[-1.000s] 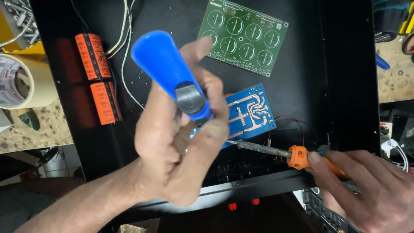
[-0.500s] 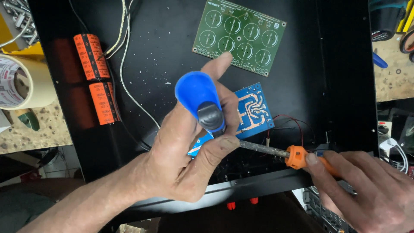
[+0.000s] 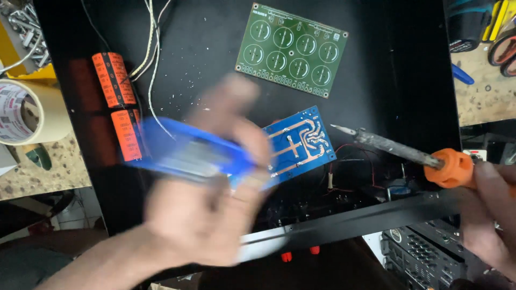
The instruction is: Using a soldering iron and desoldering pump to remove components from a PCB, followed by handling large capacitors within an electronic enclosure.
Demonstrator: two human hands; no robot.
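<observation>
The left hand [image 3: 207,215] is gripping a blue desoldering pump [image 3: 188,150], its grip closed around the barrel though motion blur is hiding the fingers' exact placement; the pump is lying across the black chassis [image 3: 215,48], just left of the blue circuit board [image 3: 298,142]. The right hand [image 3: 492,209] is holding a soldering iron [image 3: 398,147] by its orange collar, grip closed, tip hovering just right of that board, with the green circuit board [image 3: 293,48] and two orange capacitors [image 3: 118,102] lying apart

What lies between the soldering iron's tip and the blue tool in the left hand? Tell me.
In the head view, the blue circuit board lies between the soldering iron tip and the blurred blue tool held by the left hand; the right hand holds the iron.
</observation>
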